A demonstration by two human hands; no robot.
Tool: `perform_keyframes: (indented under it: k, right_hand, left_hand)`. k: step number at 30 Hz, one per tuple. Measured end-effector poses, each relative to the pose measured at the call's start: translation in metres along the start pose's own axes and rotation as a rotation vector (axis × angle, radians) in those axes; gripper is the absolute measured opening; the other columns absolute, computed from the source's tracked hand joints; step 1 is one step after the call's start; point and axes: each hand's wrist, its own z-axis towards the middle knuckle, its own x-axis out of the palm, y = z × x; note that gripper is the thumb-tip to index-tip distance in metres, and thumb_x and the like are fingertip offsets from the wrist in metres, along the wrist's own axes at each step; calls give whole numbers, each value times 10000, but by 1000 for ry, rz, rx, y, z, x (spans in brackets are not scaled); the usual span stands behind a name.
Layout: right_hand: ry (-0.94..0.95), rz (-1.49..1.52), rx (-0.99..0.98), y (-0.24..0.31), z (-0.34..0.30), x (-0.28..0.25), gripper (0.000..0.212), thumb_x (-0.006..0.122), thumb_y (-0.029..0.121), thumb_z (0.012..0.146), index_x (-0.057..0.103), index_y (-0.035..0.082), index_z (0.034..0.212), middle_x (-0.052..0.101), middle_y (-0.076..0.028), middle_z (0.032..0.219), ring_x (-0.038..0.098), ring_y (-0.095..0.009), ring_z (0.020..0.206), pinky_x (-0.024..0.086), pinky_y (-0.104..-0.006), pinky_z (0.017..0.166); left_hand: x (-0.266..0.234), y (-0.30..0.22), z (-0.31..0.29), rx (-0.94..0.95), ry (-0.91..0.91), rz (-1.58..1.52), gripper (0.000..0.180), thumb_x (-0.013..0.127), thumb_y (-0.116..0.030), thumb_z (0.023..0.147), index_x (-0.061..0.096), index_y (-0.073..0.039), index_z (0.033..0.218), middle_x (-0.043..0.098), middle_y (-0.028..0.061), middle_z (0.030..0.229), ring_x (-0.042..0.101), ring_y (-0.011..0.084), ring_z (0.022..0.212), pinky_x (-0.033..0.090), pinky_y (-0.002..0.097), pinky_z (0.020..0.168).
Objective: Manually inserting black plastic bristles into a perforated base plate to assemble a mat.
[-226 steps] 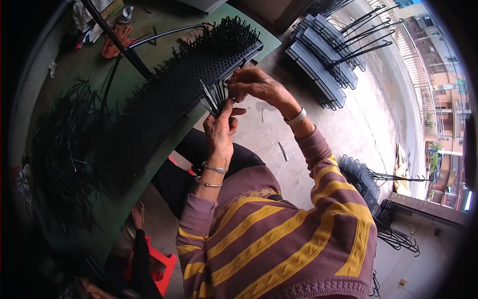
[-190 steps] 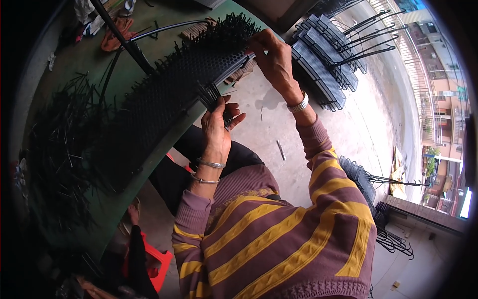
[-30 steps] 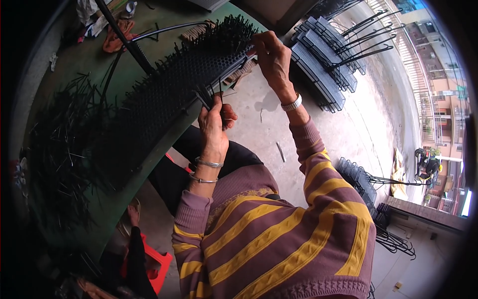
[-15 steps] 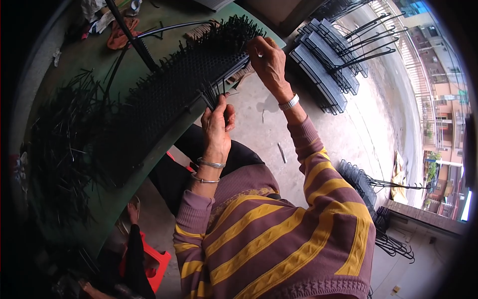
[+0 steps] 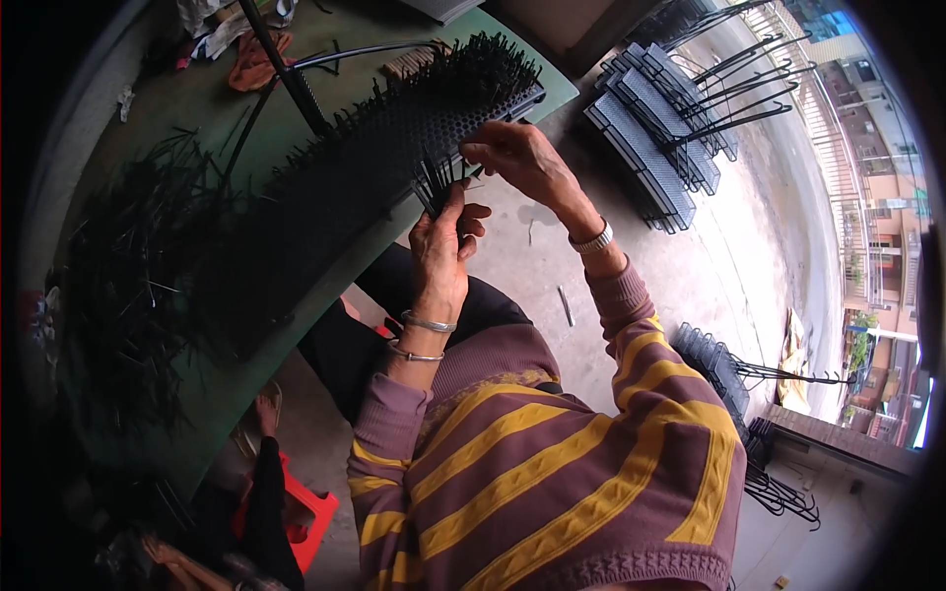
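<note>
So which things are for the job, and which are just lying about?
For the job:
left hand, holding black sticks
right hand, close beside them
black board with holes
stick pile

Lying about, it seems:
orange cloth
thin strip on the floor

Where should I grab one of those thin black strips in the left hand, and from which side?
Probably at its upper end, coming from the right, where the right hand is. The left hand grips the thin black strips lower down, leaving their tips poking up, fanned apart.
</note>
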Motion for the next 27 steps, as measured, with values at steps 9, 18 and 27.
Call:
perform_keyframes:
  k: [9,18,27]
  right_hand:
    - [-399,-100,-224,19,28,-7,65,567,13,907,604,15,961,657,-60,774,637,-120,649,485,-242,574]
    - [-504,-312,-478,-12,94,15,72,566,54,918,602,24,972,653,-86,796,640,-141,613,486,-265,544]
    - [-501,-337,-439,-9,99,16,90,576,91,916,631,28,948,648,-83,716,645,-148,579,490,-270,531]
  left_hand:
    - [-10,-6,10,-92,-158,-9,271,656,-338,907,626,-126,1074,712,67,878,612,66,675,308,190,465]
    - [-3,-10,14,-9,-134,-79,208,571,-266,967,579,-64,1014,511,-14,692,406,49,544,283,188,459]
    - [-1,-15,9,16,-57,-61,245,596,-274,956,630,-50,1050,555,-16,723,417,35,565,288,177,473]
